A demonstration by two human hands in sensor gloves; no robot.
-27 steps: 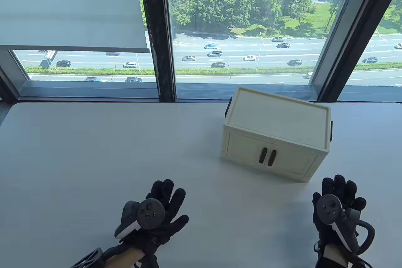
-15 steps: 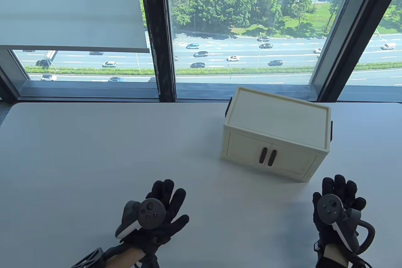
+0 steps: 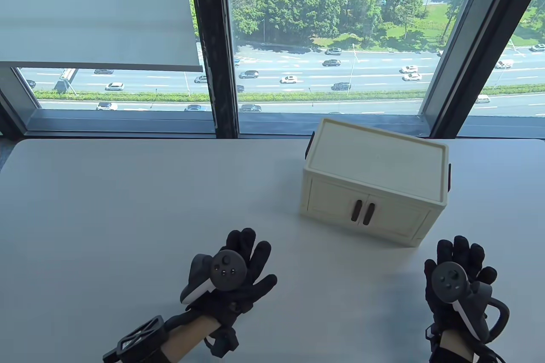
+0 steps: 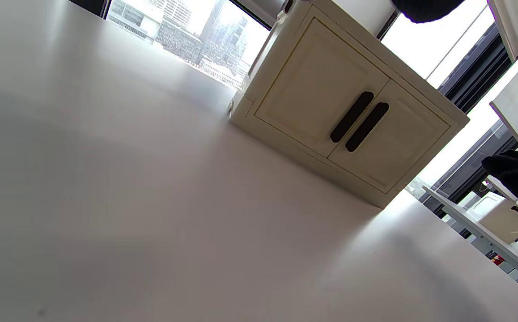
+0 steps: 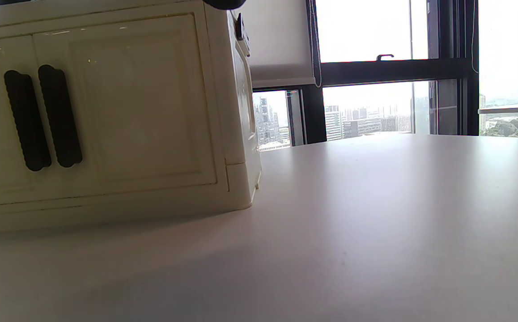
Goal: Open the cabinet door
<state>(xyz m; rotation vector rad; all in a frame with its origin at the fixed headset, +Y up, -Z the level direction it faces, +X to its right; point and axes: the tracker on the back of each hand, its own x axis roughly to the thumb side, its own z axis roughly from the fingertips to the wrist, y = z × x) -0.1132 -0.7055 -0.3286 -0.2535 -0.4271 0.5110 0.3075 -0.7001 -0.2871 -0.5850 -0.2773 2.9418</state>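
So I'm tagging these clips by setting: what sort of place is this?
Probably a high-floor office or lab. A plain white table stands against tall dark-framed windows with roller blinds, overlooking a busy highway. More tables show in the left wrist view.

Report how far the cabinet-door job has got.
Nothing is done yet: both doors of the cabinet sit shut, their two black handles side by side and untouched. In hand: the left hand is spread open over the table, short of the cabinet; the right hand is open near its front corner. Left: gripping a handle and pulling.
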